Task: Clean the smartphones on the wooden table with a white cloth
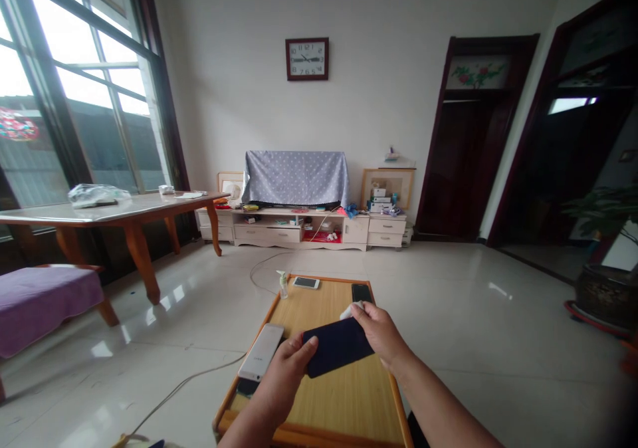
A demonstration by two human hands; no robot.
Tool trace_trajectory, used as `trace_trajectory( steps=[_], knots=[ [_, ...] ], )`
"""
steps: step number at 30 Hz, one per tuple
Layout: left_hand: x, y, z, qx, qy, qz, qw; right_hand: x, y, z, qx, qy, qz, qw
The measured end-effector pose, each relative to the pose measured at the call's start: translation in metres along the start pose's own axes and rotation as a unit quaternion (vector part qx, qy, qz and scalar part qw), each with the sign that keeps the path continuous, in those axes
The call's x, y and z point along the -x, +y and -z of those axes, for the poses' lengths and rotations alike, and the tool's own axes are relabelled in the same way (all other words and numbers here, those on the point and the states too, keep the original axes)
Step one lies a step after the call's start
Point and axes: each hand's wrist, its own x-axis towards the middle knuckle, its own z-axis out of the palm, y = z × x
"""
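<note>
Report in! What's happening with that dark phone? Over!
Left grip on dark smartphone. Right grip at its right end, pinching white tissue or cloth. Gold smartphone beside left grip, nothing visibly blocking.

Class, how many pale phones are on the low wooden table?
2: a white, dark-screened phone at the far end, a pale gold phone on the left. More may be hidden.

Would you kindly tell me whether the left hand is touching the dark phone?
Touching. The head view shows the left hand gripping the left end of the dark phone, its thumb lying over the face.
</note>
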Motion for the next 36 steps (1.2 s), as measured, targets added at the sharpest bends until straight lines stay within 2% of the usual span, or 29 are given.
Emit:
trace_trajectory(
  steps=[4, 6, 8, 12, 14, 17, 20, 22, 26, 28, 32, 34, 36],
  knots=[
    [-0.001, 0.003, -0.007, -0.055, 0.036, -0.05, 0.997, -0.003, 0.005, 0.002, 0.105, 0.156, 0.085, 0.978],
    [-0.003, 0.002, -0.011, -0.059, 0.041, -0.067, 0.995, 0.007, 0.008, -0.008, 0.152, 0.166, 0.128, 0.966],
    [-0.005, -0.001, -0.013, -0.055, 0.051, -0.076, 0.994, 0.024, 0.014, -0.026, 0.209, 0.125, 0.192, 0.951],
    [-0.006, -0.006, -0.014, -0.018, 0.078, -0.08, 0.994, 0.056, 0.028, -0.063, 0.34, -0.048, 0.336, 0.877],
    [-0.006, -0.007, -0.012, 0.007, 0.086, -0.068, 0.994, 0.055, 0.033, -0.067, 0.371, -0.065, 0.37, 0.85],
    [-0.007, -0.009, -0.009, 0.034, 0.107, -0.045, 0.993, 0.034, 0.037, -0.057, 0.399, -0.013, 0.381, 0.834],
    [-0.011, -0.013, -0.007, 0.046, 0.126, -0.037, 0.99, 0.019, 0.039, -0.052, 0.414, 0.049, 0.357, 0.836],
    [-0.013, -0.016, -0.005, 0.064, 0.123, -0.042, 0.989, 0.023, 0.041, -0.058, 0.424, 0.035, 0.36, 0.83],
    [-0.015, -0.021, 0.001, 0.099, 0.133, -0.062, 0.984, 0.035, 0.044, -0.069, 0.434, -0.054, 0.402, 0.805],
    [-0.014, -0.023, 0.003, 0.105, 0.135, -0.051, 0.984, 0.029, 0.04, -0.066, 0.434, -0.041, 0.396, 0.808],
    [-0.014, -0.024, 0.001, 0.115, 0.131, -0.031, 0.984, 0.006, 0.03, -0.056, 0.436, 0.052, 0.354, 0.826],
    [-0.014, -0.023, 0.0, 0.139, 0.127, -0.032, 0.982, 0.009, 0.029, -0.061, 0.443, 0.044, 0.361, 0.819],
    [-0.014, -0.022, 0.0, 0.167, 0.136, -0.041, 0.976, 0.024, 0.031, -0.071, 0.449, -0.007, 0.385, 0.806]
  ],
)
